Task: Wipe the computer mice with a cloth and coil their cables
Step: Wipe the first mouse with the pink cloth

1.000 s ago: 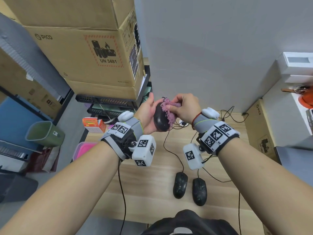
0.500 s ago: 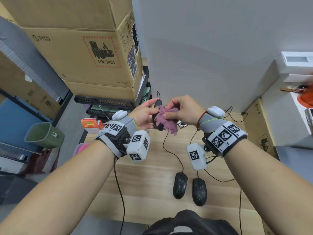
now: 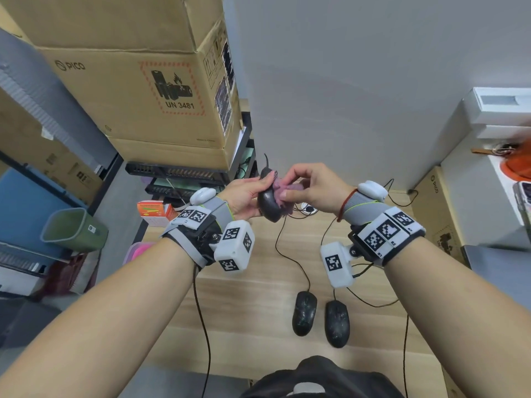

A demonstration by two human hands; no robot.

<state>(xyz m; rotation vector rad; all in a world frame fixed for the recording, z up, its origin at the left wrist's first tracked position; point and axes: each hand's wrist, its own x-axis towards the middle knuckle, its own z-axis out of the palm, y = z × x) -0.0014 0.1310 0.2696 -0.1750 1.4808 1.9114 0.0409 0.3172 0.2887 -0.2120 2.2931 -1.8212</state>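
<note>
Three mice are in view, and only one is in hand. Behind the work stand stacked boxes (image 3: 138, 90) on the left, with a green bin (image 3: 75, 229) on the floor below them. The table (image 3: 253, 297), pale wood, holds the rest. On it, near the person's body, two mice (image 3: 304, 313) lie side by side, just apart, their cables (image 3: 290, 254) trailing loose and uncoiled across the wood toward the wall. Whether those two have been wiped I cannot tell.

Above the table's far edge, the left hand (image 3: 244, 196) grips the third mouse (image 3: 268, 205), fingers curled round its body, tilted so its cord end points up. The right hand (image 3: 316, 188) pinches a small pink cloth (image 3: 283, 191) and presses it against the mouse's side. Its cable hangs down, slack.

As I judge it, the task is in the wiping step on this mouse. No cable shows a coil, so all the coiling looks left to do.
</note>
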